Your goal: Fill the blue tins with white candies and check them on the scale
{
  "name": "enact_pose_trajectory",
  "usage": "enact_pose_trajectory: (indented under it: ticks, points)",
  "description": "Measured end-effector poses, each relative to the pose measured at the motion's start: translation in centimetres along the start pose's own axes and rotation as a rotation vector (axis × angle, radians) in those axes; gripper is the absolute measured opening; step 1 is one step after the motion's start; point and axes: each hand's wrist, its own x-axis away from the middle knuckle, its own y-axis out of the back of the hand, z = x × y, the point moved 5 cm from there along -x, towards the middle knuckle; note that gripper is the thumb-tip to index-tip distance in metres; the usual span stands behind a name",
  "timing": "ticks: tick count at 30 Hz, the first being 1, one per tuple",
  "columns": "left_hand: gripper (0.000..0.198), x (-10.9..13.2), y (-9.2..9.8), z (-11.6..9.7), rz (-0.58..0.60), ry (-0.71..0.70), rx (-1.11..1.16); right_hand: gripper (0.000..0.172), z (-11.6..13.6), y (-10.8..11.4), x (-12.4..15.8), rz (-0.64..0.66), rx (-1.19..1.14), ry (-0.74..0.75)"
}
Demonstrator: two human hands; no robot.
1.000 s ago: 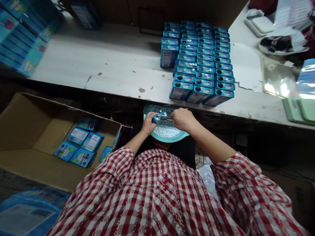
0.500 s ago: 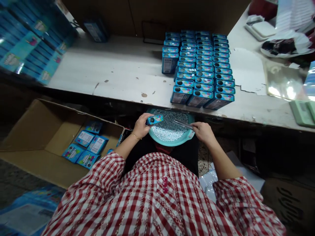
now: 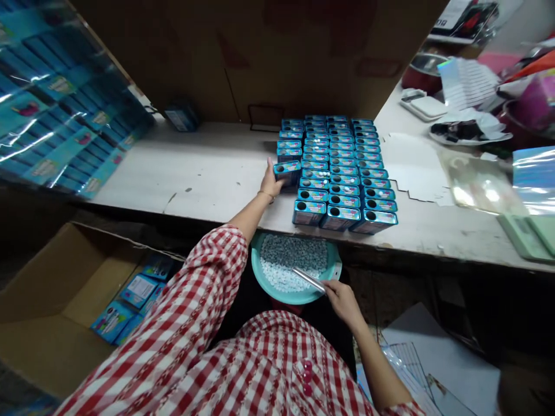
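Note:
My left hand point(image 3: 271, 184) is closed on a small blue candy box point(image 3: 287, 168) with a dark round hole in its top. It holds the box upright over the table, at the near end of the left row of similar blue boxes point(image 3: 343, 216). My right hand point(image 3: 344, 301) grips a long, slim silver metal tool point(image 3: 309, 279), whose tip is over the small white candies point(image 3: 281, 278). These fill a turquoise basin point(image 3: 256, 273) at my lap, under the table's edge. Some white candies lie on top of boxes in the rows.
The white table point(image 3: 208, 173) runs across in front of me, backed by a tall brown panel point(image 3: 303, 63). Wrapped blue packs point(image 3: 47, 133) are stacked at left. A cardboard carton point(image 3: 47, 277) below holds several blue boxes. A plate point(image 3: 472, 136) and a green object point(image 3: 526, 237) sit at right.
My left hand has carried the blue box from above the basin up and forward to the rows on the table. My right hand keeps the metal tool over the basin. The view has tilted up.

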Motion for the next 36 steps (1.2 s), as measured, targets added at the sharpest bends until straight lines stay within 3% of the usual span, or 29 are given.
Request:
enact_pose_trajectory:
  ticks: [3,5,7,10,12,13,14,15,17,19,21,24,30,34,36]
  points:
    - [0.078,-1.2,0.8,0.4,-0.117,0.098,-0.074,0.029,-0.4,-0.8,-0.3,0.002,-0.024,0.0]
    - [0.074,0.4,4.0,0.0,-0.151,0.051,-0.137,0.032,-0.9,-1.0,-0.9,-0.006,-0.013,-0.011]
    - [0.063,3.9,9.4,-0.3,-0.186,0.002,-0.224,0.036,-1.9,-1.3,-1.7,-0.007,0.015,-0.035]
    - [0.042,12.2,20.3,0.0,-0.362,0.088,-0.393,0.041,-3.3,-2.0,-3.1,-0.011,0.09,-0.055]
    - [0.03,18.8,27.0,0.6,-0.471,0.25,-0.509,0.041,-4.1,-2.4,-4.0,-0.018,0.16,-0.058]
    - [0.026,22.0,29.4,1.2,-0.474,0.378,-0.558,0.042,-4.3,-2.6,-4.3,-0.015,0.196,-0.062]
    - [0.026,25.0,31.0,2.1,-0.396,0.523,-0.587,0.042,-4.5,-2.7,-4.5,-0.012,0.23,-0.07]
    - [0.027,27.7,31.6,3.1,-0.242,0.647,-0.614,0.043,-4.7,-2.7,-4.7,-0.008,0.261,-0.08]
    - [0.038,32.2,30.9,4.9,0.086,0.786,-0.667,0.044,-4.8,-2.6,-4.9,0.001,0.306,-0.093]
    - [0.054,35.8,28.8,6.5,0.389,0.864,-0.656,0.045,-4.7,-2.4,-5.0,0.002,0.316,-0.086]
    - [0.063,38.3,27.0,7.6,0.583,0.923,-0.68,0.044,-4.5,-2.2,-5.1,-0.002,0.286,-0.074]
    - [0.066,40.0,26.4,8.4,0.64,0.957,-0.725,0.044,-4.8,-2.0,-5.2,0.003,0.191,-0.1]
    - [0.038,41.2,28.6,7.9,0.706,1.026,-0.681,0.045,-5.0,-1.9,-6.0,0.0,0.19,-0.102]
    - [0.072,42.6,28.6,7.3,0.621,1.02,-0.791,0.047,-4.8,-1.7,-6.7,-0.004,0.236,-0.106]
    - [0.078,43.5,28.7,7.2,0.608,1.079,-0.847,0.05,-4.8,-1.6,-6.8,0.015,0.217,-0.116]
